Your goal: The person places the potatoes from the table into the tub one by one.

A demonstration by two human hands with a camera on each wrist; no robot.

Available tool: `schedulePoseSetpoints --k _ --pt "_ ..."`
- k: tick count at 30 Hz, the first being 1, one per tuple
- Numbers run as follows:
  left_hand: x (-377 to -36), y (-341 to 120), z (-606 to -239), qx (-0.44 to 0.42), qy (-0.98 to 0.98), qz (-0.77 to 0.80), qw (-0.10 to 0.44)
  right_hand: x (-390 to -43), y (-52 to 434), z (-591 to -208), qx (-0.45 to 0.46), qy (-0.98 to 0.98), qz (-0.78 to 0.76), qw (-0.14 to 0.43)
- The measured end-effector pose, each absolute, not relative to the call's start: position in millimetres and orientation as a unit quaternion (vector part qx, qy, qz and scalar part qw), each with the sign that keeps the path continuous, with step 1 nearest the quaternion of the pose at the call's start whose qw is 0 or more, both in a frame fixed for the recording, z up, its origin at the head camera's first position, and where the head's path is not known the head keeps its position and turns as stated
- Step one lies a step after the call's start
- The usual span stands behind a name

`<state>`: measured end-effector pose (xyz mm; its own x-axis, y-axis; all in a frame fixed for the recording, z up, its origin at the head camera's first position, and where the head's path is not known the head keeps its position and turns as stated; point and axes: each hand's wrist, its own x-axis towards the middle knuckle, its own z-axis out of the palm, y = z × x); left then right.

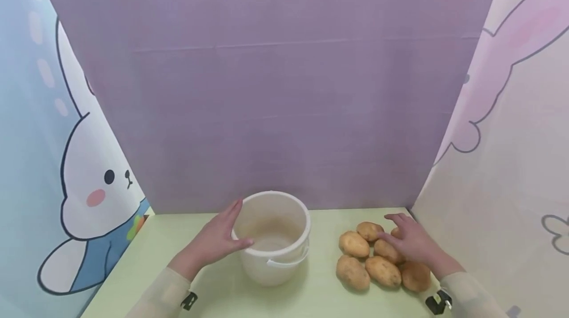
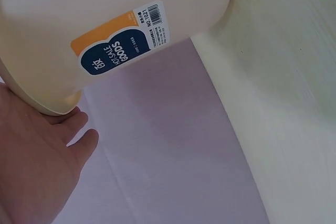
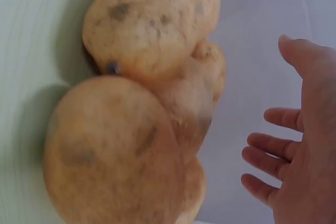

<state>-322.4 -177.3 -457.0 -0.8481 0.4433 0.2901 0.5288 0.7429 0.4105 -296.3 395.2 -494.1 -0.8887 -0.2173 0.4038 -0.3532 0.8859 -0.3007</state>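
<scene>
A white bucket (image 1: 271,271) stands upright on the table, its thin white handle (image 1: 289,262) hanging down at the front right. My left hand (image 1: 216,239) is at the left side of its rim, thumb and fingers spread along the edge. The left wrist view has the left hand (image 2: 37,153) right at the rim, beside the bucket's labelled wall (image 2: 47,30). Over a cluster of brown potatoes (image 1: 383,272) hovers my right hand (image 1: 415,241), thumb and fingers apart. In the right wrist view the right hand (image 3: 310,145) is clear of the potatoes (image 3: 113,153), with nothing in its grasp.
The pale green table (image 1: 186,231) ends at a purple backdrop (image 1: 284,110). Panels with cartoon rabbits stand at the left (image 1: 106,199) and right (image 1: 502,150) sides. The potatoes lie to the right of the bucket.
</scene>
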Motion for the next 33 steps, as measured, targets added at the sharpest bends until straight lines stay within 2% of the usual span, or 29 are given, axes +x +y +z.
schedulePoseSetpoints --k 12,19,25,33 --pt "-318 -170 -463 -0.275 -0.925 -0.247 0.086 -297 446 -501 0.169 -0.952 0.211 0.142" --pt "-313 -183 -462 -0.263 -0.931 -0.229 0.106 -313 452 -503 0.213 -0.95 0.21 0.085" --pt "-314 -186 -459 -0.266 -0.931 -0.227 0.109 -316 452 -499 0.193 -0.954 0.226 0.035" --pt "-317 -180 -457 -0.273 -0.93 -0.22 0.109 -316 465 -501 0.173 -0.956 0.236 0.01"
